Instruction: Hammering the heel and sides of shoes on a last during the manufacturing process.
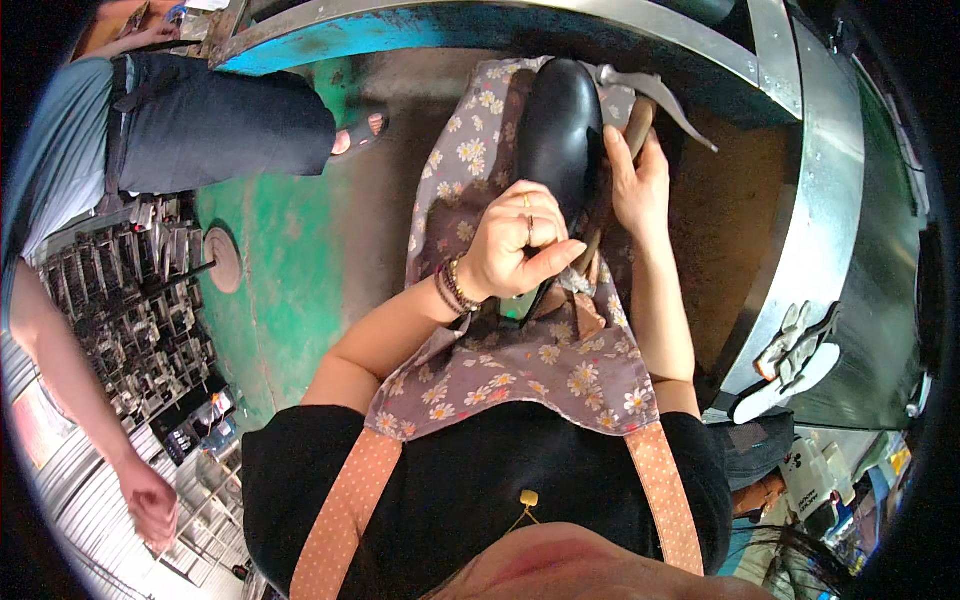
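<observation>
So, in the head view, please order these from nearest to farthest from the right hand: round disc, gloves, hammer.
1. Hammer, its handle in the right hand.
2. Gloves, right side, on the metal ledge.
3. Round disc, far left side.

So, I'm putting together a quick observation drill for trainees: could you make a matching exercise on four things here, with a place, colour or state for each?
Things
1. Hammer
2. Long rounded piece
3. Apron
4. Round disc

Places, colours or states
A. Daisy-patterned, with dotted orange straps
B. On the green floor, at the picture's left
C. Wooden handle in the right hand
D. Smooth, glossy black

Right pairs: 1-C, 2-D, 3-A, 4-B
</observation>
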The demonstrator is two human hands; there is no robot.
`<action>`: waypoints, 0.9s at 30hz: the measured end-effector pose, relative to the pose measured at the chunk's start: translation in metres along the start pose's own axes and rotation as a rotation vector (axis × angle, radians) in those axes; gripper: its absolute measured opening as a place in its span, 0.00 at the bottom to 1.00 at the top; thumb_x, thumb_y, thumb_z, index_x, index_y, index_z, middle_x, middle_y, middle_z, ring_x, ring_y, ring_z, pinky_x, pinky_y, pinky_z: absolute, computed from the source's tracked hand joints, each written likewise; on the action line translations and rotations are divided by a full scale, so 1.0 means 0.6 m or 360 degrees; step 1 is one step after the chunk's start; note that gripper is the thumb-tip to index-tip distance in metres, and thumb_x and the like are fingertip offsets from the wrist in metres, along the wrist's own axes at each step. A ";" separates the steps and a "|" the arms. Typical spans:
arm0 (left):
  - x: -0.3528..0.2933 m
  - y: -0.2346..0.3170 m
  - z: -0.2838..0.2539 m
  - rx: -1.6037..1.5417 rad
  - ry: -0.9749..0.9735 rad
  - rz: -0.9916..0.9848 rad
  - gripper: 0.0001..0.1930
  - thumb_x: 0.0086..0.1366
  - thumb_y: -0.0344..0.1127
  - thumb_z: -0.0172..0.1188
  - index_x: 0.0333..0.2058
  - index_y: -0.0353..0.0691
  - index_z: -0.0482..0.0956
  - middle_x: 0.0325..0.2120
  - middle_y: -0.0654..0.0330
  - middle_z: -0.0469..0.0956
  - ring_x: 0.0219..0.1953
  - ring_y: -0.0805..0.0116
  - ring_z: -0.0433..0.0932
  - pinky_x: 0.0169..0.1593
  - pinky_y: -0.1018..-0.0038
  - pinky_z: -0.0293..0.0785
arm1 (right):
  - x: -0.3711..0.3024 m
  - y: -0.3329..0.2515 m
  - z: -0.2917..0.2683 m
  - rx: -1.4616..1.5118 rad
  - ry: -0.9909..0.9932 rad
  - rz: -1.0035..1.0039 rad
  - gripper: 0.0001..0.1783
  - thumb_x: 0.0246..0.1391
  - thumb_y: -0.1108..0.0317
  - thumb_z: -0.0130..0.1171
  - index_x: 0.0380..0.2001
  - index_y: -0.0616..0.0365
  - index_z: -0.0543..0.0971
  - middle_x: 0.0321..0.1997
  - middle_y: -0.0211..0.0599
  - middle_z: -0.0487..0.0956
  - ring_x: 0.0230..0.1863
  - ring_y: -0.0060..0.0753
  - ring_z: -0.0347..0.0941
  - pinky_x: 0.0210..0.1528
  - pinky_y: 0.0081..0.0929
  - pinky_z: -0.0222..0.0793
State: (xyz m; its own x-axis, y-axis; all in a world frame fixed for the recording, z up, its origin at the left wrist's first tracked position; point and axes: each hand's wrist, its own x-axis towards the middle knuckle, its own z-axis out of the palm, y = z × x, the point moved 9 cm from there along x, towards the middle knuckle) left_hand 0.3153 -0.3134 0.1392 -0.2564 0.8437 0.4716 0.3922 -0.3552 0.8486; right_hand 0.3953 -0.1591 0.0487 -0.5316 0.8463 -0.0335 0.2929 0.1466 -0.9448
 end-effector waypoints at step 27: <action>0.019 -0.003 0.012 0.0279 0.0116 -0.0079 0.16 0.53 0.32 0.66 0.13 0.40 0.70 0.15 0.61 0.73 0.22 0.62 0.74 0.39 0.68 0.70 | -0.057 -0.083 -0.030 -0.0406 -0.0041 -0.0104 0.14 0.64 0.63 0.49 0.48 0.57 0.73 0.28 0.54 0.78 0.31 0.57 0.77 0.30 0.40 0.72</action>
State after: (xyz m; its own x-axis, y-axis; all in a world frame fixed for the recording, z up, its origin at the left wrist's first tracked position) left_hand 0.3179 -0.3000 0.1412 -0.3401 0.8249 0.4516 0.5236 -0.2328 0.8196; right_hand 0.4132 -0.1859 0.1030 -0.5750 0.8180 0.0137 0.4464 0.3277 -0.8326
